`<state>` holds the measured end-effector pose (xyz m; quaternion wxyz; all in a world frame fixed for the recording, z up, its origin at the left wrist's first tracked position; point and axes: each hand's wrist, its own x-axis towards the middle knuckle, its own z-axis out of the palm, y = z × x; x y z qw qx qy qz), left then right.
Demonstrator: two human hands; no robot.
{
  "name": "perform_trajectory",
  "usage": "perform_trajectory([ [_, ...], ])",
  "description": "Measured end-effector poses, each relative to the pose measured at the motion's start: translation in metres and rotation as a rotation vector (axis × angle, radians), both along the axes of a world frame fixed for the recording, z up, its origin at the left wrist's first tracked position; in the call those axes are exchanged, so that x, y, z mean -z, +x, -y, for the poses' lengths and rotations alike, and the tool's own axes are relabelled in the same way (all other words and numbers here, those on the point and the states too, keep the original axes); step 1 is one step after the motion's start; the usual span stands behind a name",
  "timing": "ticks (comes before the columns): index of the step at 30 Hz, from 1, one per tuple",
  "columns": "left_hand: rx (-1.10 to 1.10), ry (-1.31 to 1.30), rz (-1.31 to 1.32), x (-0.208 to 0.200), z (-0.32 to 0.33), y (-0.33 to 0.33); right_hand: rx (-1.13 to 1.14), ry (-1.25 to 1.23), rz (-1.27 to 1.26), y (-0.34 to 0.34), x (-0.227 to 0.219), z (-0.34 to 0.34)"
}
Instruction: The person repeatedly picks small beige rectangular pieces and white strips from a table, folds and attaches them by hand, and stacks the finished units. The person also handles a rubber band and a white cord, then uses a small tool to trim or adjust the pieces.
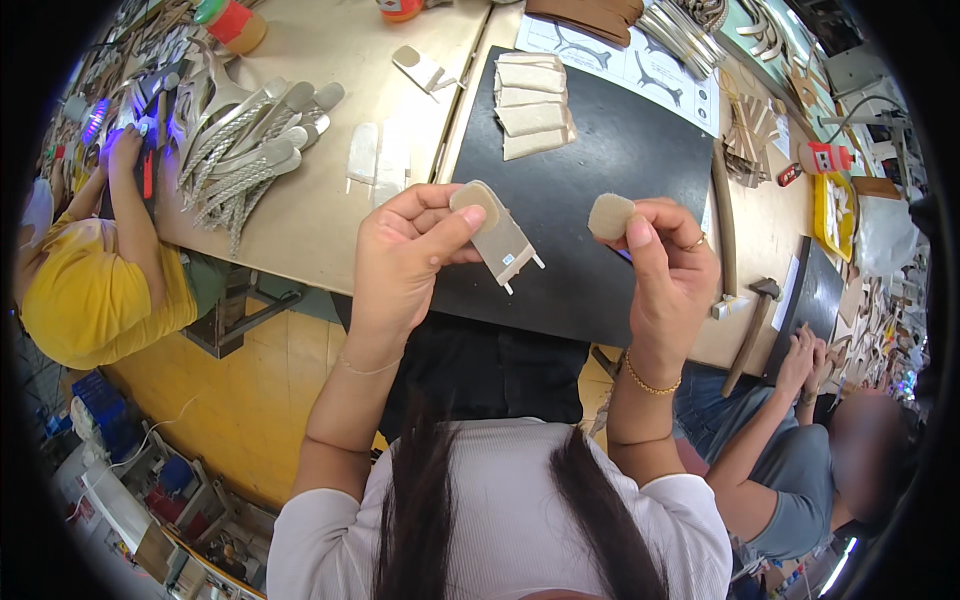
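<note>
My left hand [395, 255] is closed on a flat greyish-beige leather tab [505, 250], held tilted over the near edge of the black mat [640, 135]. Two short white prongs stick out of the tab's lower end. Under my left thumb, a rounded tan patch [474, 200] lies against its upper end. Between thumb and fingers, my right hand [672, 270] pinches a small rounded tan patch [610, 215], apart from the tab. Several overlapping beige pieces [532, 105] lie on the mat beyond my hands.
Left of the mat lie thin pale pieces [375, 160], another tab [418, 68] and a bundle of braided straps [262, 150]. To the right are a hammer [752, 335] and a long rod [724, 215]. People work at both sides, one in a yellow top [105, 300].
</note>
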<state>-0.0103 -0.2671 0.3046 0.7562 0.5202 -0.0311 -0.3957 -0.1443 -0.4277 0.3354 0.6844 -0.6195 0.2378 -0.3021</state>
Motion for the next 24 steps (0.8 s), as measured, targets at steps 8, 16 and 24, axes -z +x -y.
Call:
perform_trajectory([
  [8, -0.158, 0.093, 0.134, 0.029, 0.015, 0.055, -0.001, -0.01, -0.003, 0.002, 0.008, 0.009],
  [16, -0.116, 0.336, 0.368, 0.05, 0.055, 0.158, -0.002, -0.006, -0.037, -0.002, 0.012, 0.013],
  [24, -0.019, 0.871, 0.852, 0.046, 0.023, 0.146, -0.018, 0.022, -0.057, 0.0, 0.014, 0.014],
])
